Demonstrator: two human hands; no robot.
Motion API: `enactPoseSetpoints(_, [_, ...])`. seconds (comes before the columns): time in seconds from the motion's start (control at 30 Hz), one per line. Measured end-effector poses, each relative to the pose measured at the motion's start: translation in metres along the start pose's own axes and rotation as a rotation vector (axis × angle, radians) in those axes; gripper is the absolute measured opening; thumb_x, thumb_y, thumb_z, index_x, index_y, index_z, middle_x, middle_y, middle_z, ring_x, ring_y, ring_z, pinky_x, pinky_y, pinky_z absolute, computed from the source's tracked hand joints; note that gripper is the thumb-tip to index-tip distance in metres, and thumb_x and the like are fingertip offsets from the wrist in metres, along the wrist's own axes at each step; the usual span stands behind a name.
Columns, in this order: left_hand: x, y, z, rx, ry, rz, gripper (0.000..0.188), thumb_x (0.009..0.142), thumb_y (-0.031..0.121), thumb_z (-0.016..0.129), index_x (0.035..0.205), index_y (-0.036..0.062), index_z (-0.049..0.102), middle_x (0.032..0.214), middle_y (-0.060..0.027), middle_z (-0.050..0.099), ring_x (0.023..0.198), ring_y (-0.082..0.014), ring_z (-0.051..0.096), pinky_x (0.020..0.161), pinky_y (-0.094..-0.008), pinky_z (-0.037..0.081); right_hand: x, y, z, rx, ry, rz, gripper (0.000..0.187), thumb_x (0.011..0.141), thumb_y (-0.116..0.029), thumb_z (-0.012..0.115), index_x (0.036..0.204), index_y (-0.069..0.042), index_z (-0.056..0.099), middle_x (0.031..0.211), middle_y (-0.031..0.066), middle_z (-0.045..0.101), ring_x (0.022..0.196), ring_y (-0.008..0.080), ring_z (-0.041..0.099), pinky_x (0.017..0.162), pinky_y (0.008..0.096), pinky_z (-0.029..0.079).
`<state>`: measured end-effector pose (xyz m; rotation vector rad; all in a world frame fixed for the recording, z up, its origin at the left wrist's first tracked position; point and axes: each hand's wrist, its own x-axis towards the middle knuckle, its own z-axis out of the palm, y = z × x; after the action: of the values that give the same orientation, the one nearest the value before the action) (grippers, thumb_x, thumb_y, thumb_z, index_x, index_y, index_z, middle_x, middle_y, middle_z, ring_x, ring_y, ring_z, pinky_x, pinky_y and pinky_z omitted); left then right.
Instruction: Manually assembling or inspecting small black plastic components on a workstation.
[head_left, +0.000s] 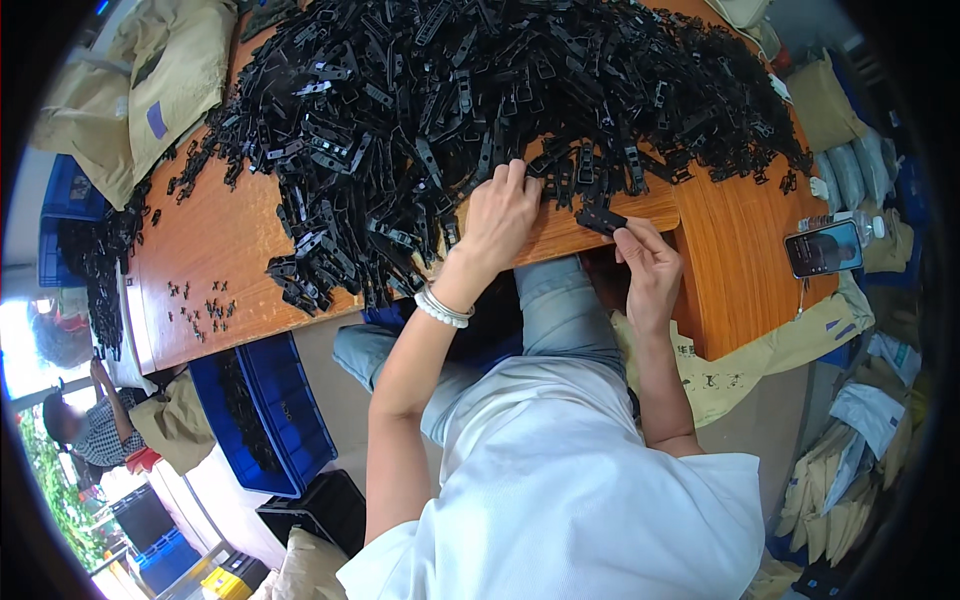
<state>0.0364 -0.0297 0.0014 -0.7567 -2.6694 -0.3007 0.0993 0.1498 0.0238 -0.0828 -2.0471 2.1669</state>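
In the head view, a big heap (450, 100) of black parts covers much of the table (225, 250) and lies close before both hands. To the left of the heap there are creased brown sacks (185, 90); on that same side, nearer to the person, lie scattered small dark pieces (205, 312). A blue crate (310, 420) is lower than the heap's left part, beside the table. To the right of the heap is a phone (823, 249) with lit screen.

The black part (600, 219) is just before the heap's near edge, long and slim, pinched at one end by the fingers of the right hand (652, 278). The left hand (500, 215) is at the heap's near edge, its fingers bent; I cannot tell whether they grip something. The heap looks slightly shiny, with many narrow, frame-like shapes; the table shows orange-brown wood grain.
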Motion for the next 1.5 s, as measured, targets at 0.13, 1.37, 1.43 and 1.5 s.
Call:
enactPoseSetpoints(0.13, [-0.005,-0.003,-0.007,-0.154,0.133,0.023,0.019,0.068,-0.001,0.056,0.087,-0.0013,0.056,0.083,-0.0095,0.049,0.073,-0.0199,0.055,0.058,-0.0262,0.047,0.01,0.005,0.005,0.138,0.086,0.015,0.013,0.082,-0.004,0.058,0.089,0.006,0.062,0.086,0.0057,0.058,0.069,0.0078,0.046,0.061,0.0202,0.037])
enactPoseSetpoints(1.37, [0.064,0.005,0.018,-0.825,0.245,-0.197,0.012,0.078,0.01,0.057,0.078,-0.0008,0.063,0.077,-0.0094,0.057,0.07,-0.0238,0.058,0.064,-0.0303,0.046,0.015,0.022,-0.019,0.203,-0.008,0.202,0.022,0.087,-0.01,0.054,0.102,0.004,0.055,0.085,0.0087,0.062,0.071,0.0123,0.059,0.057,0.0188,0.044])
enactPoseSetpoints(1.43, [0.079,0.003,0.032,-0.515,0.179,-0.16,0.009,0.074,0.008,0.058,0.073,-0.0003,0.062,0.077,-0.0109,0.055,0.071,-0.0263,0.057,0.063,-0.0319,0.047,0.012,0.024,-0.021,0.191,-0.021,0.226,0.022,0.086,-0.01,0.054,0.102,0.005,0.055,0.086,0.0099,0.062,0.071,0.0135,0.06,0.058,0.0194,0.046])
enactPoseSetpoints(1.5, [0.088,0.004,0.042,-0.151,0.107,-0.114,0.004,0.065,0.005,0.058,0.066,0.001,0.059,0.076,-0.012,0.052,0.073,-0.0271,0.056,0.063,-0.0363,0.047,0.009,0.02,-0.019,0.206,-0.053,0.246,0.02,0.085,-0.007,0.054,0.101,0.006,0.056,0.085,0.0127,0.062,0.072,0.0185,0.064,0.061,0.0232,0.052])
